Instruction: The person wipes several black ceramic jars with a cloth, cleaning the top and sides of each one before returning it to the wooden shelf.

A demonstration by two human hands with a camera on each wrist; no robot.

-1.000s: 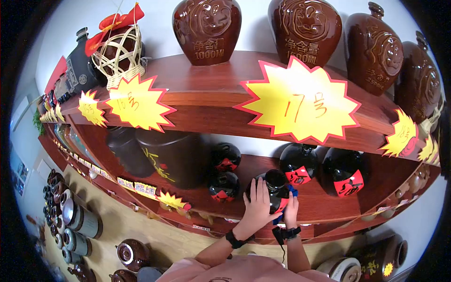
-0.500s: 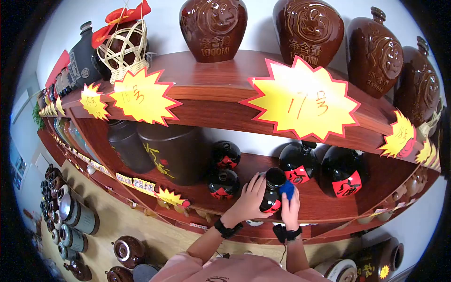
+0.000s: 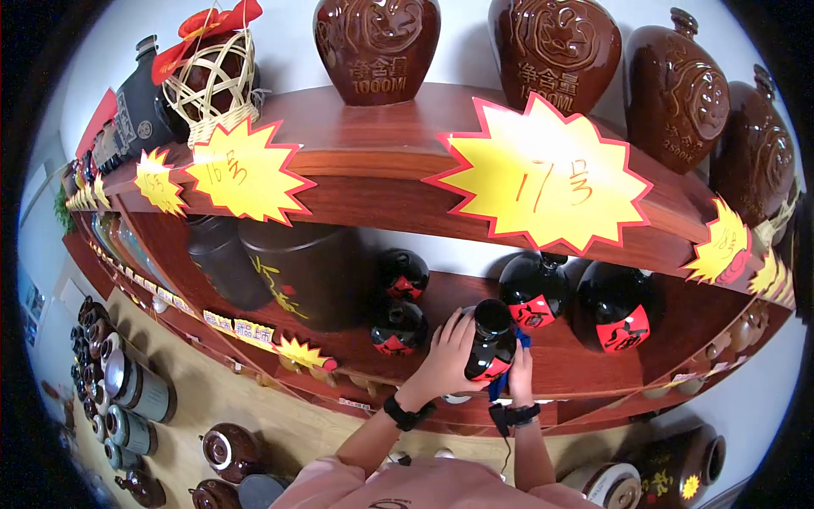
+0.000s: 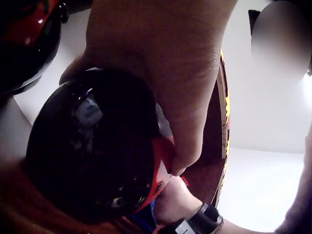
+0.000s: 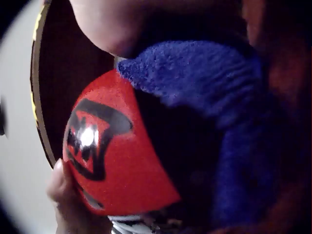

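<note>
A glossy black bottle [image 3: 490,349] with a red label is gripped by my left hand [image 3: 443,360] around its left side, above the lower shelf's front edge. In the left wrist view the bottle [image 4: 92,146] fills the left, my left hand [image 4: 161,63] curled over it with the thumb by the label. My right hand [image 3: 521,378] holds a blue cloth [image 3: 520,341] against the bottle's right side. The right wrist view has the cloth [image 5: 190,73] pressed to the bottle beside its red label [image 5: 112,151]; most of the right fingers are hidden.
Two small black bottles [image 3: 398,327] stand left of the hands, two larger ones [image 3: 612,307] to the right. Dark canisters [image 3: 314,276] stand farther left. The upper shelf [image 3: 365,140] overhangs with star-shaped price tags [image 3: 547,182]. Jars [image 3: 140,390] stand on the floor.
Compared with a second ago, the bottle is held slightly higher and farther left. The blue cloth bunched up at the right fingers half a second ago, and now hangs lower along the bottle's side.
</note>
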